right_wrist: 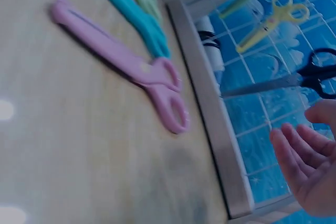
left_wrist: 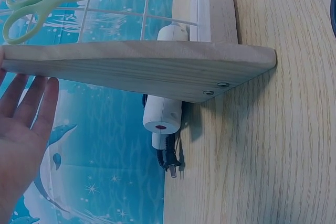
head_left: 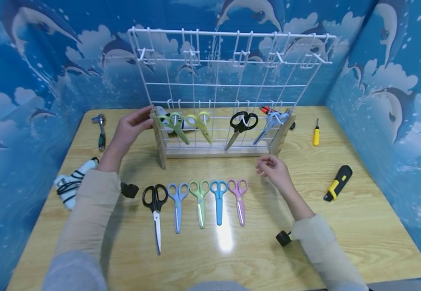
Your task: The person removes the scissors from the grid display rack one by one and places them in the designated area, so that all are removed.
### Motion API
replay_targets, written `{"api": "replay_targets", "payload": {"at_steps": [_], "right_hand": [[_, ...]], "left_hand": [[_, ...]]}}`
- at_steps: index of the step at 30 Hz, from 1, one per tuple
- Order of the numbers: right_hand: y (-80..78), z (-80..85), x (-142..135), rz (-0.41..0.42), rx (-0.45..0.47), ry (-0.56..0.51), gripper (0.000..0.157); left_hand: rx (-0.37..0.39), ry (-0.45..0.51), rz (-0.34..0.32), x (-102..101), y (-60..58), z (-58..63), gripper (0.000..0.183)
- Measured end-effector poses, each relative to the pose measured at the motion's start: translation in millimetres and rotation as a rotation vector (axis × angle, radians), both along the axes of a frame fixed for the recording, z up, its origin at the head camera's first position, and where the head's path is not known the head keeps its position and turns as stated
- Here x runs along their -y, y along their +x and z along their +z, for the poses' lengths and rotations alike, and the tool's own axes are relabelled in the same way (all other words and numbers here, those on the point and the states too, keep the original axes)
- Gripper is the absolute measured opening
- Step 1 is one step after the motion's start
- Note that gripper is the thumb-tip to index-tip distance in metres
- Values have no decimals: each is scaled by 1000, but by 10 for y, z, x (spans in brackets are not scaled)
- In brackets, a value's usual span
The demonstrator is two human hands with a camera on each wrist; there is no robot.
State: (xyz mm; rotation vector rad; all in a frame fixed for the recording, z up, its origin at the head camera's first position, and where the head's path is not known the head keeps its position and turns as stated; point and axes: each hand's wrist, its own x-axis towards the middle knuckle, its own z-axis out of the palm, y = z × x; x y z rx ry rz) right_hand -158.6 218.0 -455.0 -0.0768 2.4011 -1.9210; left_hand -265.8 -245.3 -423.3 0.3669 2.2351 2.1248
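My left hand touches the left wooden side of a white wire rack, its straight fingers at the board's outer face in the left wrist view. My right hand hovers before the rack's right front corner, fingers loosely bent and holding nothing. On the rack's lower hooks hang green scissors, yellow scissors, black-handled scissors and light blue scissors. In a row before it lie large black scissors, periwinkle scissors, green-handled scissors, blue scissors and pink scissors.
Behind the rack lie a white tool with a black cord and a red-handled tool. A ratchet and a pale corded device lie left; a yellow screwdriver and utility knife lie right. Dolphin-patterned curtains enclose the table.
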Motion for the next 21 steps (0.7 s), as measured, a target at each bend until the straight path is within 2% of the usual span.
{"api": "replay_targets", "payload": {"at_steps": [1, 3, 4, 5, 7, 8, 12, 14, 16, 21], "right_hand": [[-91, -55, -61, -15, -27, -72, 31], [-200, -31, -108, -45, -76, -110, 41], [-194, 108, -72, -65, -76, -107, 46], [-175, 255, -28, -83, -73, -99, 51], [-125, 514, 67, -106, -68, -81, 56], [-99, 631, 118, -116, -54, -60, 56], [-96, 811, 204, -145, 9, -128, 55], [-128, 792, 209, -163, 18, -160, 53], [-193, 695, 169, -165, 12, -214, 53], [-539, 132, -89, -164, -35, -343, 48]], "left_hand": [[24, 33, -25, 2, -5, 6, 46], [36, 5, -16, -162, 257, 355, 45], [23, -35, 5, -176, 276, 358, 46], [27, -73, 29, -247, 382, 491, 46], [32, -97, 41, -300, 456, 586, 47], [28, -144, 71, -389, 599, 764, 47], [41, -147, 70, -398, 615, 792, 47], [35, -139, 68, -392, 604, 780, 47], [28, -130, 63, -387, 595, 770, 47], [17, -120, 57, -376, 587, 763, 47]]}}
